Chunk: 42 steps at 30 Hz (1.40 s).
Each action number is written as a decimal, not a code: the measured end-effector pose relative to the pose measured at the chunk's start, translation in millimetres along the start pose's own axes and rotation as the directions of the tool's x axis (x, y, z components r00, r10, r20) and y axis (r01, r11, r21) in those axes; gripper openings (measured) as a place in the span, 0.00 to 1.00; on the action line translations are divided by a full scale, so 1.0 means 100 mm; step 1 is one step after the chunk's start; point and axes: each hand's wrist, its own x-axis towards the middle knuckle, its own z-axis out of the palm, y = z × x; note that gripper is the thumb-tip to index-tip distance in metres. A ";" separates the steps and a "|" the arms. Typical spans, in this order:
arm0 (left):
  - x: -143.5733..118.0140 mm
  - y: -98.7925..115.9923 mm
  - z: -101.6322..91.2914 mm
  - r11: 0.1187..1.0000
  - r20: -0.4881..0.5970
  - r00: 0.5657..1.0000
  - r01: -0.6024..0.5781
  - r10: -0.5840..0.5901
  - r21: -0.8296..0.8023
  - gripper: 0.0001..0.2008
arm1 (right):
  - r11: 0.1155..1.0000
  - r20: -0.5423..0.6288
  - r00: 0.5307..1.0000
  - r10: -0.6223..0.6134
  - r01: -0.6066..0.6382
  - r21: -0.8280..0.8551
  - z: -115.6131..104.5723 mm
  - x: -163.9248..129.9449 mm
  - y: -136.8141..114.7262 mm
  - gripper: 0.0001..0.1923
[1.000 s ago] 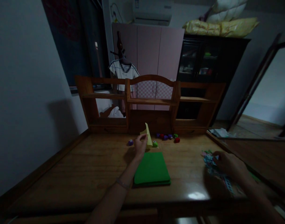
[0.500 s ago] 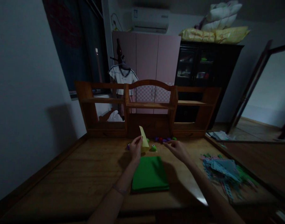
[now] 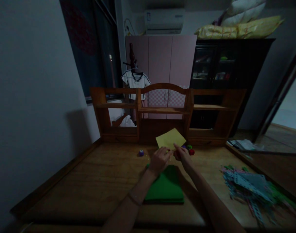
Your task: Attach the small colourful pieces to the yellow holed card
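Note:
A yellow sheet of paper (image 3: 170, 138) stands tilted above the back of the table, its face toward me. My left hand (image 3: 159, 160) is closed at its lower edge, the fingertips partly hidden. Beside it, my right hand (image 3: 183, 155) pinches the same edge, thumb against the paper. Beneath my hands lies a green stack of square sheets or pads (image 3: 166, 187), partly covered by my left wrist. A small purple toy with an eye (image 3: 141, 153) sits to the left. Small red (image 3: 191, 151) and green (image 3: 189, 147) pieces lie just right of my right hand.
A heap of blue, pink and green perforated plastic pieces (image 3: 253, 186) lies at the table's right side. A wooden shelf unit (image 3: 162, 111) stands along the back edge. The white wall (image 3: 48, 129) borders the left side.
The paper has turned from nearly edge-on to facing me and shifted right. My right hand has come in from the right to meet my left at the paper. The view has shifted slightly.

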 end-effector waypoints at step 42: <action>0.04 -0.64 0.14 0.318 0.200 0.703 0.532 -0.683 -0.785 0.27 | 0.956 -0.092 0.996 0.000 0.027 0.293 -0.33 0.08 0.09 0.23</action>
